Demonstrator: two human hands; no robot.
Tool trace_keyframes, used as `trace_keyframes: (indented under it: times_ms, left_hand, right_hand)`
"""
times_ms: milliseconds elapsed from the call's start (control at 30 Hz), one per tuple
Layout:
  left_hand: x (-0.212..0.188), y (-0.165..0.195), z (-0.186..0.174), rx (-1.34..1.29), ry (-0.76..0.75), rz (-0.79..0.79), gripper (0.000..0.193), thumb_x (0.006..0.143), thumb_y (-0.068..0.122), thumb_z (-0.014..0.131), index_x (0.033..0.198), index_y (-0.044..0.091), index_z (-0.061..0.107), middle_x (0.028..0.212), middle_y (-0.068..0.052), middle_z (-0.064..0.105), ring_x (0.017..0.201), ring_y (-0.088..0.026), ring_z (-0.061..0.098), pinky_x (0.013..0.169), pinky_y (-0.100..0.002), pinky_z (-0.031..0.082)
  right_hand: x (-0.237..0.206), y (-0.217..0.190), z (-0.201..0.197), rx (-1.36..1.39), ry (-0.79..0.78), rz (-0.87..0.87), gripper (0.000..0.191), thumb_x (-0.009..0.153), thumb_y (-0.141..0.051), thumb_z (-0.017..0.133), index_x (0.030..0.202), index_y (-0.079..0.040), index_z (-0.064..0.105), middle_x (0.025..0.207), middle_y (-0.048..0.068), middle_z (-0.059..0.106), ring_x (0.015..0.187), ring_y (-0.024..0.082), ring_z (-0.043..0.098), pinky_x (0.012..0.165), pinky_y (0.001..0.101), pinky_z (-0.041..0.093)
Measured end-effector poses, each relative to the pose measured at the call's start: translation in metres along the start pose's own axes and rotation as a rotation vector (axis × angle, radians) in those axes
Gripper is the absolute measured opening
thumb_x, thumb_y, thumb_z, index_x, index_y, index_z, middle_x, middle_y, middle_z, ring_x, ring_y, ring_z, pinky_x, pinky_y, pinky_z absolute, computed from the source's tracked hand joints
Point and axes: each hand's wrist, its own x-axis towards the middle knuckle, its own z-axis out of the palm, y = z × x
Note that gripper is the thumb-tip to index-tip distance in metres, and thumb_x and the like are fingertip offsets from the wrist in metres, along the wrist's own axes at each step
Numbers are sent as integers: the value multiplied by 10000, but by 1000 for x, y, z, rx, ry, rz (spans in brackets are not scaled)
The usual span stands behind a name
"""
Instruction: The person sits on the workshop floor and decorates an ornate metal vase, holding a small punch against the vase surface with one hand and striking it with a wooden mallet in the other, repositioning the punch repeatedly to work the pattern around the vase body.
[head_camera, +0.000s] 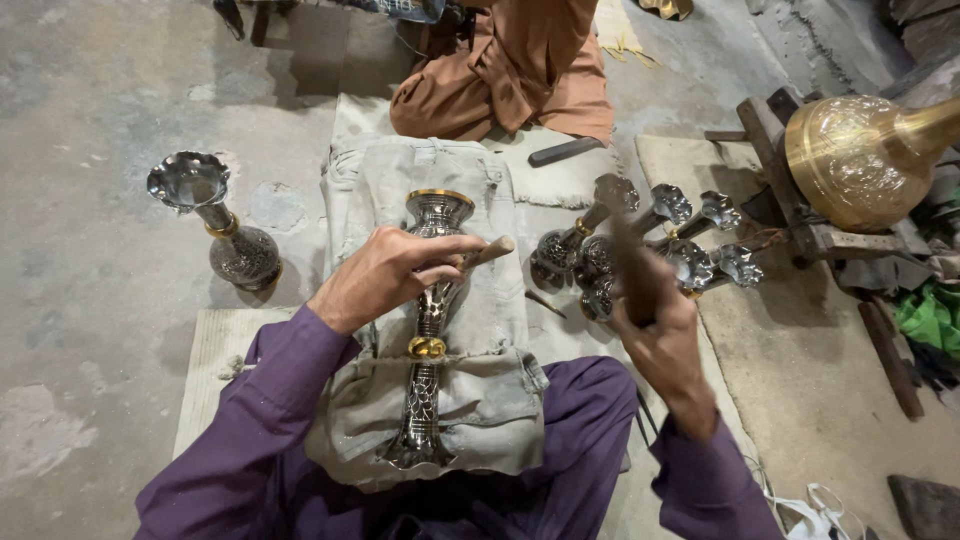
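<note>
Sitting cross-legged on the floor, a person in purple sleeves has a tall engraved metal vase (432, 330) lying lengthwise over a folded grey cloth (480, 400) across the lap, its flared mouth pointing away and its foot toward the body. The left hand (385, 275) rests on the vase's neck, fingers curled tight around a thin wooden-handled tool (487, 253) whose tip is hidden behind the hand, so I cannot tell whether it meets the metal. The right hand (660, 330) is raised just off to the side, fist closed on a dark hammer (625, 240) (blurred, with its head up above the knuckles). A brass band rings the vase at its waist, another at the rim.

Beyond the hammer lies a cluster of smaller frilled vases (650, 245) on their sides on the mat. A single vase (225, 225) of the same kind stands upright on the concrete, well apart to the left. A large brass pot (860, 160) sits on a wooden stand (790, 190) at the right. Another person in a rust-brown garment (510, 70) sits opposite, near the cloth's far end.
</note>
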Motion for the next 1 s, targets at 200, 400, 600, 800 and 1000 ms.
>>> trace_keyframes:
  times_ms: [200,400,600,800,1000]
  left_hand:
    - [1,-1,-1,-5,6,25,474,842,186,804,1300,187,683,961,-105,786,813,-243,778,709,-365,610]
    - [1,0,-2,-17,-2,32,474,855,182,789,1316,200,681,954,-123,775,828,-259,778,698,-379,596]
    - [1,0,-3,-16,-4,36,471,859,177,787,1315,203,674,977,-120,781,824,-274,772,704,-377,598]
    - [0,1,-2,38,14,54,464,860,185,796,1307,197,670,1006,-121,780,851,-294,758,707,-386,595]
    - [3,3,-4,16,-44,-14,487,854,182,778,1327,236,671,950,-101,786,812,-266,770,705,-386,594]
  right_hand:
    - [1,-4,-3,5,41,-52,493,958,-92,661,1426,-117,506,1052,143,719,811,183,726,663,289,635]
    - [3,-2,-6,-283,72,-90,425,943,-110,722,1332,-168,562,858,62,706,637,179,653,571,329,542]
    - [4,-1,-7,67,28,-92,425,951,-67,671,1348,-129,531,971,49,688,764,174,678,674,307,611]
    - [-3,2,-5,6,46,-23,385,923,-71,686,1281,-129,558,948,70,710,742,167,695,656,313,611]
    - [-3,5,-3,33,38,67,401,940,-71,711,1312,-117,567,951,89,709,728,175,704,658,330,623]
